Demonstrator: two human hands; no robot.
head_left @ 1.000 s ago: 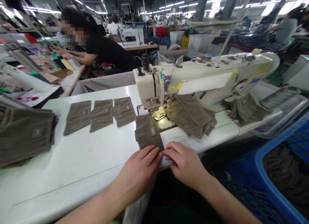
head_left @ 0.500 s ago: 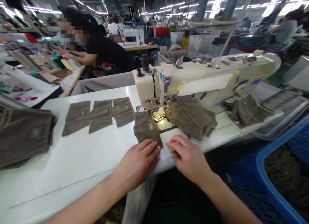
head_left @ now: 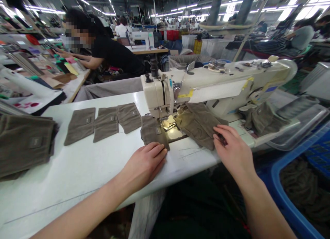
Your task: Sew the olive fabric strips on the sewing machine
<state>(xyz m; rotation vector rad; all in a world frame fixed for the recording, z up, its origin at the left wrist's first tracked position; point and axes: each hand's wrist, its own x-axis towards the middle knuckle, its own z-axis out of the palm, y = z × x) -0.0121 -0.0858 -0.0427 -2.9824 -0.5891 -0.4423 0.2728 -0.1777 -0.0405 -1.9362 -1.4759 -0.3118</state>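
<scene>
My left hand [head_left: 145, 163] lies flat on the near end of a brown fabric pocket piece [head_left: 151, 131] with a small label, its fingers stretched out. That piece rests just left of the needle area of a sewing machine [head_left: 157, 94]. My right hand [head_left: 233, 149] is at the right edge of a loose pile of brown fabric pieces [head_left: 198, 125], fingertips touching the cloth. Its fingers are curled round a small dark tool [head_left: 221, 138], mostly hidden in the palm; its kind is unclear. Three labelled pocket pieces [head_left: 80, 125] lie in a row farther left.
A stack of brown labelled pieces [head_left: 24, 143] sits at the left of the white table [head_left: 85, 170]. Brown cloth and a thread cone [head_left: 296, 105] are right of the machine. A blue basket [head_left: 277, 184] holds more cloth. Another person [head_left: 110, 53] works beyond the table.
My right hand has moved right, from beside the pocket piece to the fabric pile's edge. My left hand stays on the pocket piece; the view has shifted slightly.
</scene>
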